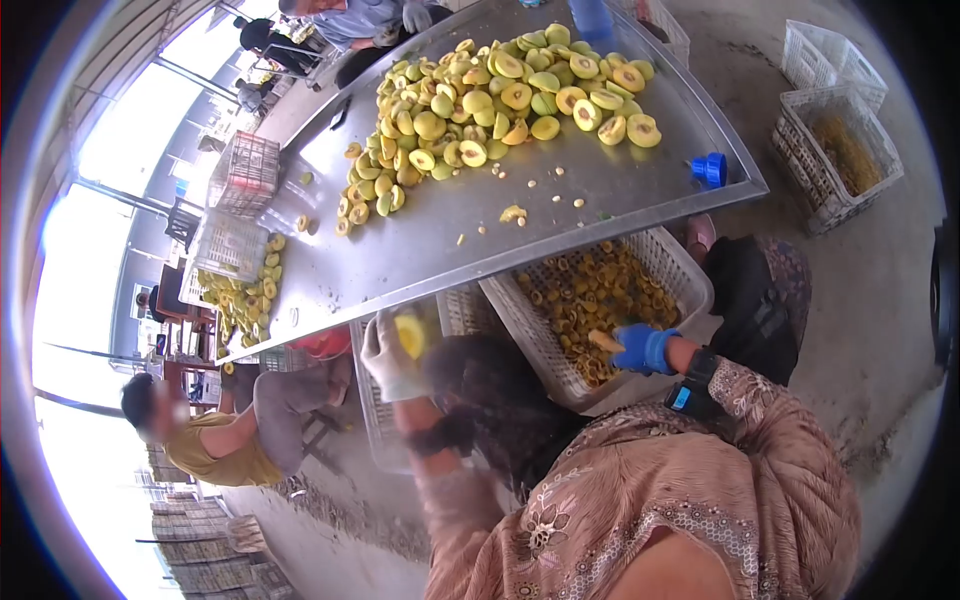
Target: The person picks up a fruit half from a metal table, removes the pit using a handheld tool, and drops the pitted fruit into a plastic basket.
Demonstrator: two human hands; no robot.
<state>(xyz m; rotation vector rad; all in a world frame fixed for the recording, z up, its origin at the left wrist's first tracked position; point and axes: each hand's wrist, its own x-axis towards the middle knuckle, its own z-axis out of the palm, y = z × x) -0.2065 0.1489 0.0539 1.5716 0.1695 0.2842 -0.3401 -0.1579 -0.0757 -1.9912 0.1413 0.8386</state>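
My left hand point(388, 362), in a white glove, is closed around a yellow fruit half point(410, 337) just below the table's near edge; the hand is a little blurred. My right hand point(645, 348), in a blue glove, is closed on a short tan handle-like piece point(605, 341) whose kind I cannot make out. It hovers over a white plastic crate point(690, 283) of brownish fruit scraps and pits point(590, 300). Beyond, a large heap of halved yellow-green stone fruit point(465, 110) lies on the metal table point(400, 260).
A blue cup point(709, 170) lies at the table's right corner, with loose pale kernels point(532, 183) scattered nearby. White crates point(800, 150) stand on the floor at right, others point(240, 175) at the table's left end. One person point(235, 440) sits at left, another point(365, 22) across the table.
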